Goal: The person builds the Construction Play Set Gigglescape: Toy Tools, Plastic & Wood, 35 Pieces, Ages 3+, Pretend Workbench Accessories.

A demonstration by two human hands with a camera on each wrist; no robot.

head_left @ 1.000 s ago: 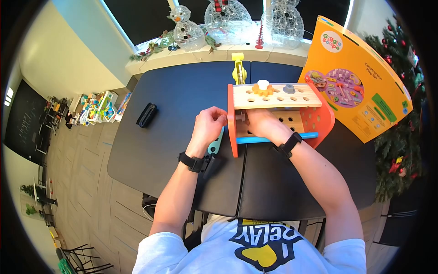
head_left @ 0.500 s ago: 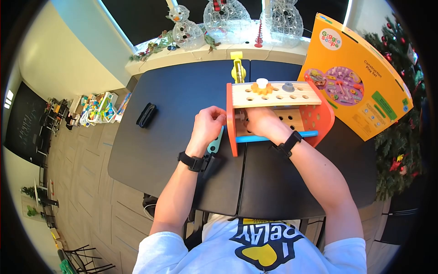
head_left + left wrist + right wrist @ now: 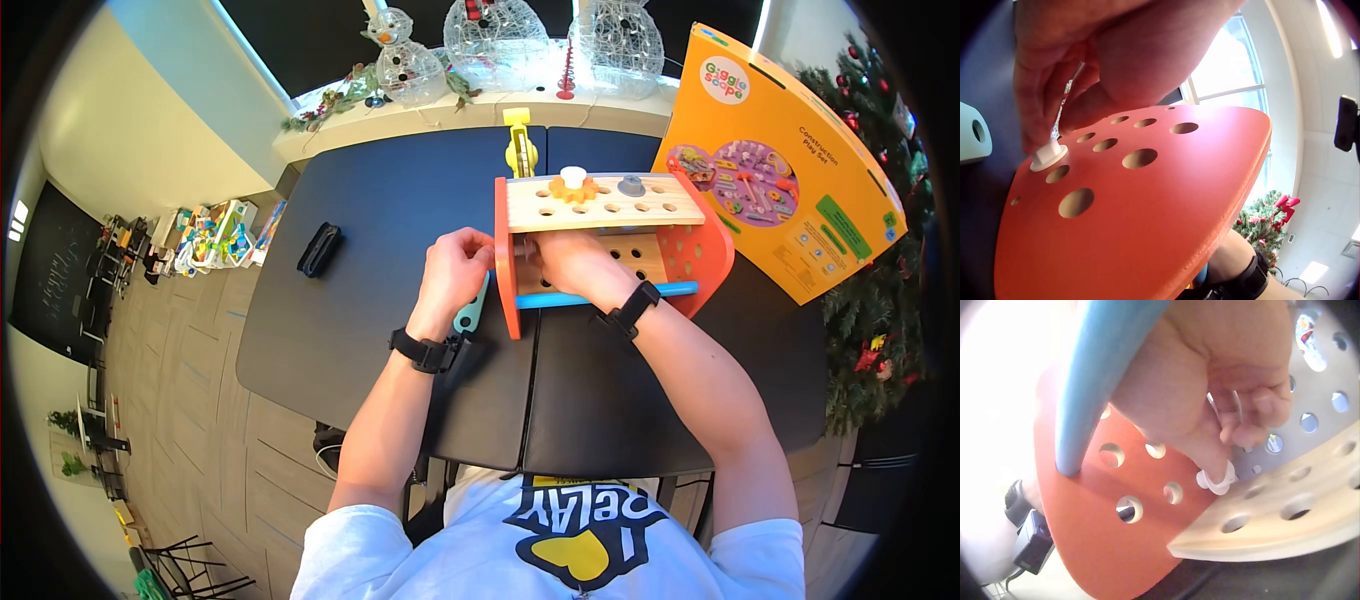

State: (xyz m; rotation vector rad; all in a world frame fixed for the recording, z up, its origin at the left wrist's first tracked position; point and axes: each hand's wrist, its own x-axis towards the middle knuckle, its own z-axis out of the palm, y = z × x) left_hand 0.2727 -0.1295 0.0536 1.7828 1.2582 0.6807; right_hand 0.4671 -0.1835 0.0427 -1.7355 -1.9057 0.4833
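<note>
A toy toolbox with a holed wooden top [image 3: 605, 210] and red side panels stands in front of me. Outside its left red panel [image 3: 1147, 219], my left hand [image 3: 455, 272] pinches a white hex-headed bolt [image 3: 1049, 155] seated at a hole. My right hand [image 3: 575, 265] reaches inside, under the top and above the blue bar [image 3: 545, 300]. In the right wrist view its thumb and finger hold a white nut [image 3: 1219, 479] against the inner face of that panel, the fingers partly hiding it. A teal holed strip [image 3: 468, 314] lies beside my left hand.
On the toolbox top sit an orange gear [image 3: 573, 189] with a white bolt and a grey nut [image 3: 631, 186]. Behind stands a yellow toy piece [image 3: 520, 150]. A black case [image 3: 320, 250] lies left; a big orange box [image 3: 790, 240] stands at the right.
Both hands stay at the left panel. The right fingers have shifted slightly and cover more of the nut in the head view.
</note>
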